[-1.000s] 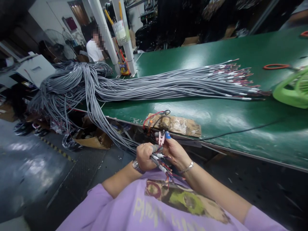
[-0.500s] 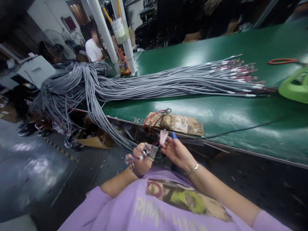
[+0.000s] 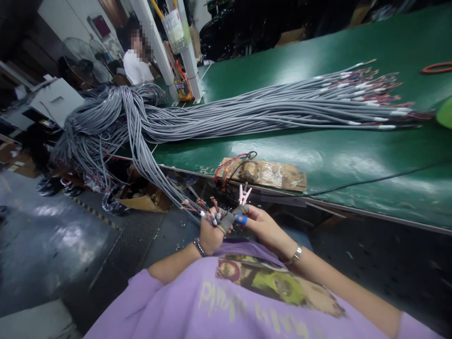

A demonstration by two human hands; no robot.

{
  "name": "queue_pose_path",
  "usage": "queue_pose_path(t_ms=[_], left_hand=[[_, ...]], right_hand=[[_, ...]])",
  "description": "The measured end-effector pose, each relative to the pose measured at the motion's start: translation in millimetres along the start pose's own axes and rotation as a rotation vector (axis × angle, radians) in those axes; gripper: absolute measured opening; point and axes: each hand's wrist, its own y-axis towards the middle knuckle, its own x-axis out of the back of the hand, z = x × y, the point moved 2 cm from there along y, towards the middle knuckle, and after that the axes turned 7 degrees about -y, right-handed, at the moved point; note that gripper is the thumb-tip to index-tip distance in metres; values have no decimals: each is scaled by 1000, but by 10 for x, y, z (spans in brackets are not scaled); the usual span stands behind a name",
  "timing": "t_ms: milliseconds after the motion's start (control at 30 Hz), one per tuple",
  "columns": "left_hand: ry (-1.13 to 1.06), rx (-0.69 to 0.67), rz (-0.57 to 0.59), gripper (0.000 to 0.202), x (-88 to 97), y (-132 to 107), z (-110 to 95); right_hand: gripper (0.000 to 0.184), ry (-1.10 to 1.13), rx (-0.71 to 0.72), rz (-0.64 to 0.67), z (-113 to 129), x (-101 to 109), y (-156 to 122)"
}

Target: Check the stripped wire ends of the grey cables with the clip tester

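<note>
My left hand (image 3: 211, 231) is closed round several grey cables (image 3: 167, 186), which run down to it from the pile. Their white-banded ends and coloured wires with bare copper tips stick up over my fingers. Grey wrapping covers my left thumb, which points to the right. Close beside it, my right hand (image 3: 259, 225) has its fingers pressed together, with a blue cover on the thumb. What they grip, if anything, is hidden. Just above those fingertips a pink clip (image 3: 244, 194) stands with its two arms spread upward, near the bench edge.
A long bundle of grey cables (image 3: 247, 115) lies across the green bench (image 3: 339, 160). At the front edge sits a worn wooden block (image 3: 278, 175) with red and black leads. An open cardboard box (image 3: 146, 200) stands below. A person (image 3: 136, 68) is behind the post.
My right hand has come down and left from beside the pink clip to my left thumb, and its fingers have closed. The wire ends in my left hand now point upward. The view has shifted slightly.
</note>
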Motion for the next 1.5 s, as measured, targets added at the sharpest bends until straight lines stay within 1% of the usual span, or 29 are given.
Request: queue_pose_path(t_ms=[67,100,200,233,267,300,367,433,533,633,767,833,867,933,1033,1133,1267,1400,1500], left_hand=[[-4,18,12,47,-16,-1,-30],[-8,21,6,47,-18,0,-37],[-20,5,-21,46,-7,7,-23],[-25,-2,-26,45,0,9,-10],[-32,-6,-27,44,6,11,4],[-40,-6,-28,43,12,12,18],[-46,8,-21,42,17,10,38],[-37,30,-7,43,14,9,43],[-25,57,35,45,5,12,34],[-30,75,93,46,8,18,30],[-34,108,201,45,23,11,71],[-50,103,229,43,35,7,114],[-63,91,219,42,42,10,137],[-93,51,163,39,56,29,178],[-121,-8,66,36,44,81,199],[-137,-28,25,35,-20,136,164],[-164,-22,25,35,-108,180,114],[-165,-2,20,34,-142,190,113],[-149,8,4,36,-160,181,108]], right_hand=[[31,-33,30,17,18,10,-16],[30,-57,40,54,26,13,-30],[29,-169,28,218,39,17,-79],[28,-203,18,245,42,24,-90],[28,-226,13,240,48,36,-93],[29,-232,19,199,57,52,-90],[29,-208,55,74,84,81,-71],[27,-174,87,5,108,79,-45],[27,-151,110,-13,118,38,-11],[28,-137,113,-62,96,13,11],[28,-101,82,-59,38,8,44],[29,-52,55,-90,4,32,74],[30,-2,40,-120,-10,51,94],[34,127,7,-162,-28,87,141],[48,239,-17,-125,-5,108,222],[54,223,23,-88,54,107,289],[51,253,51,-47,80,110,345],[42,333,71,10,25,116,394],[40,368,98,33,-33,122,435]])
